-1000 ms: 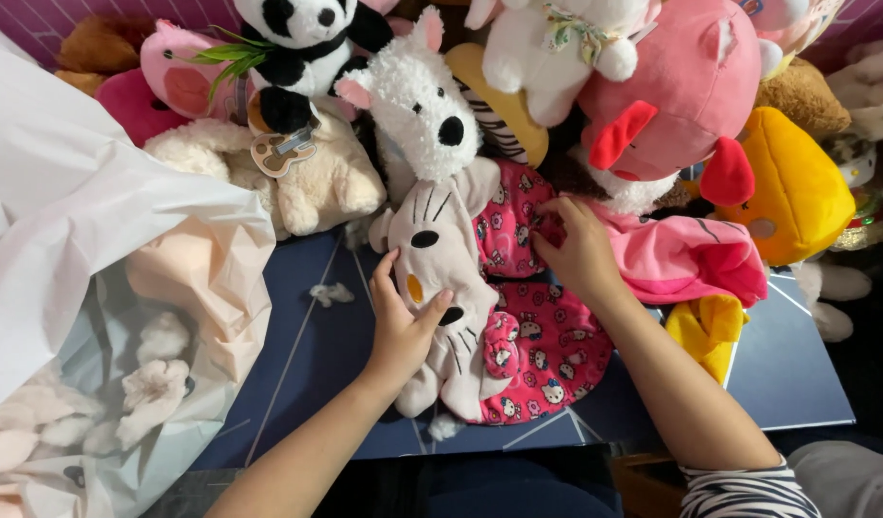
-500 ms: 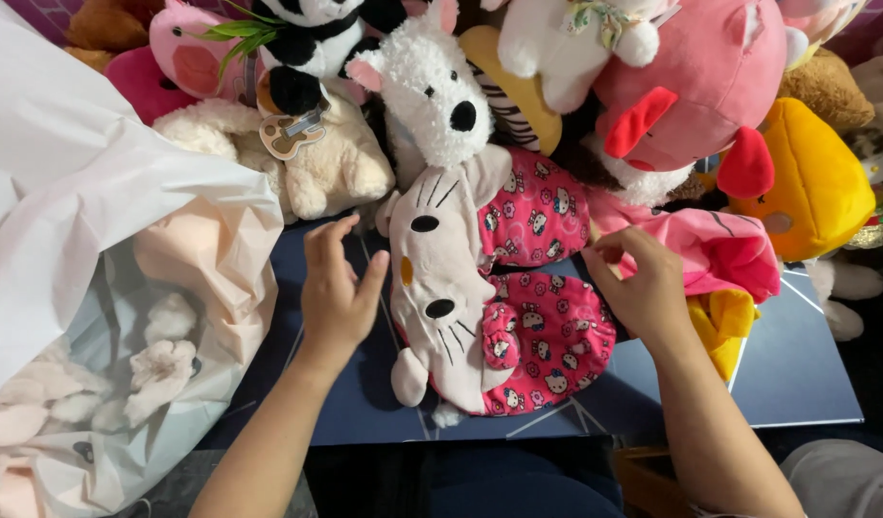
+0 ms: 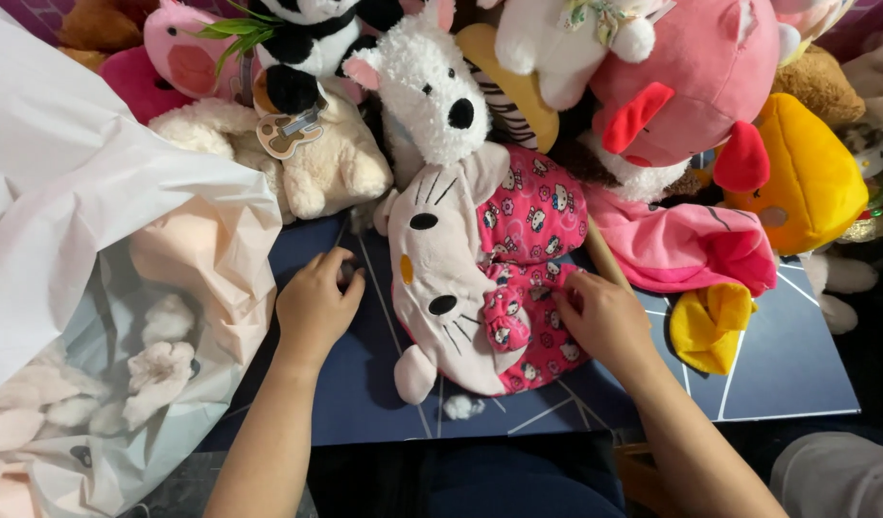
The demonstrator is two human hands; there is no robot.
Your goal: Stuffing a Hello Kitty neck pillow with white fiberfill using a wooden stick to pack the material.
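The right hand [image 3: 602,317] rests on the pink patterned body of the white cat plush [image 3: 480,278], fingers curled and pinching the fabric beside its small bow. The plush lies face up on the dark blue board [image 3: 796,374], its ear tucked under the white dog plush [image 3: 430,91]. The left hand [image 3: 317,305] sits just left of the cat's head, fingers bent around something small and dark; what it is cannot be made out. Left of that hand, a white plastic bag [image 3: 86,221] half hides pale stuffing.
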